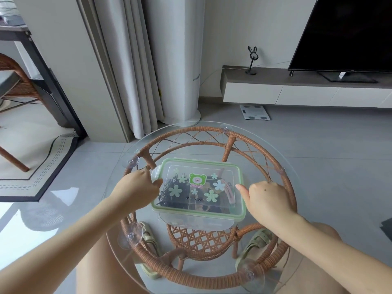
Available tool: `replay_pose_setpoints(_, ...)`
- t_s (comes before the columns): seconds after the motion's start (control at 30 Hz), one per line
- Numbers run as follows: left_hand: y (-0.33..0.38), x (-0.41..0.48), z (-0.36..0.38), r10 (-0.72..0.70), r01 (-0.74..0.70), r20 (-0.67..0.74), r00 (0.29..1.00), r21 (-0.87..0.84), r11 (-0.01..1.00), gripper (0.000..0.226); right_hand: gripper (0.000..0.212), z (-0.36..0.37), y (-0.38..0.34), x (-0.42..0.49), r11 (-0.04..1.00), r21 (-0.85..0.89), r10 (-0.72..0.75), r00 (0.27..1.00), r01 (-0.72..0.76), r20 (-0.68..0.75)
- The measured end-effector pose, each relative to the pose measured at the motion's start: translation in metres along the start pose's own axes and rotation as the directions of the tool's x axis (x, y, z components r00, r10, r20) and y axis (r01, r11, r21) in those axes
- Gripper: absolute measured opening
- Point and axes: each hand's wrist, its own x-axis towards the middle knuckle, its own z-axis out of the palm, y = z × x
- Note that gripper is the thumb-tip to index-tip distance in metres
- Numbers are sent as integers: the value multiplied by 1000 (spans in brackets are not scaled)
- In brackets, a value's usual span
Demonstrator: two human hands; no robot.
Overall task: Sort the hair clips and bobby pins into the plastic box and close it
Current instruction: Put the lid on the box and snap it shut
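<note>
**Both hands on the lidded plastic box (191,160)**

Left fingers (156,183) are curled together, pinching the clear latch flap (155,174) on the box's left wall. The right thumb (240,188) lies on the right rim, with the other fingers curled beside that wall. Left hand (139,184) and right hand (268,197) flank the box, which sits mid-way on the glass surface (191,152). Bobby pins (169,187) lie in the left compartment, hair clips (230,195) in the right.
</note>
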Motion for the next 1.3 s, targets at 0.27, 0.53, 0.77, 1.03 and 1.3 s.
replay_pose_setpoints(0.27, -9, 6, 9, 131, -109, 219, 967, -112, 988, 52, 59, -10, 0, 7, 924, 378, -110, 899, -65, 423)
replay_pose_setpoints(0.53, -23, 11, 23, 225, -154, 208, 952, -311, 938, 49, 49, -5, 19, 21, 682, 676, -300, 737, -277, 605)
replay_pose_setpoints(0.77, -24, 26, 15, 232, -125, 315, 920, -326, 937, 67, 53, -10, 9, 6, 622, 700, -266, 746, -351, 610)
replay_pose_setpoints(1.03, 32, 74, -20, 347, -337, -125, 930, 90, 937, 43, 64, -47, -39, -4, 636, 735, -388, 725, -236, 569)
replay_pose_setpoints(1.3, 16, -28, 12, 115, -93, -75, 990, 246, 965, 63, 58, -15, -31, 18, 940, 314, -220, 942, 134, 255)
